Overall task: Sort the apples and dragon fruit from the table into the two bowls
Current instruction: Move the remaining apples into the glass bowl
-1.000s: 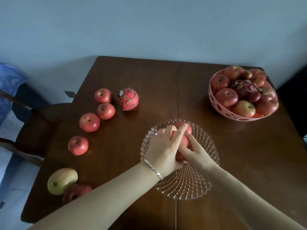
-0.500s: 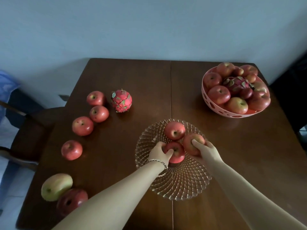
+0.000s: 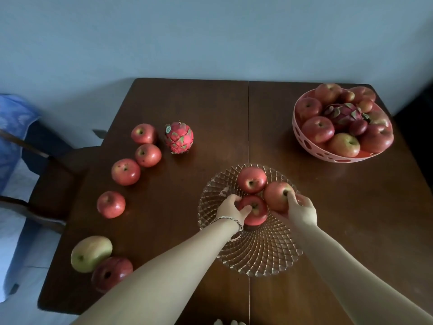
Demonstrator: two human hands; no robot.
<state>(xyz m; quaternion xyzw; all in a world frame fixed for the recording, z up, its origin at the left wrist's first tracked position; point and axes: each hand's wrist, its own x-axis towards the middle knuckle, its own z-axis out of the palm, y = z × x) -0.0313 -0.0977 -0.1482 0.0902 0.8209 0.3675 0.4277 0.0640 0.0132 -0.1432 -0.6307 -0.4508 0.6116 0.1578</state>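
A clear glass bowl [image 3: 257, 256] stands at the table's near middle with three red apples in it. My left hand [image 3: 230, 208] grips the nearest apple [image 3: 255, 213]. My right hand [image 3: 301, 211] grips the right apple [image 3: 276, 198]. The far apple [image 3: 251, 179] lies free in the bowl. A pink dragon fruit [image 3: 179, 137] stands on the table at the left. Several red apples [image 3: 125, 171] curve along the left side. A pink perforated bowl [image 3: 304, 143] at the far right holds several apples and a dragon fruit [image 3: 343, 114].
A yellow-green fruit [image 3: 91, 253] and a dark red apple [image 3: 112, 274] lie at the table's near-left corner. A wooden chair [image 3: 50, 181] with blue cloth [image 3: 14, 127] stands left of the table. A wall runs behind the table.
My hands, bunched together over the bowl a second ago, have parted and lowered, each with an apple now resting in the bowl. The view has shifted slightly.
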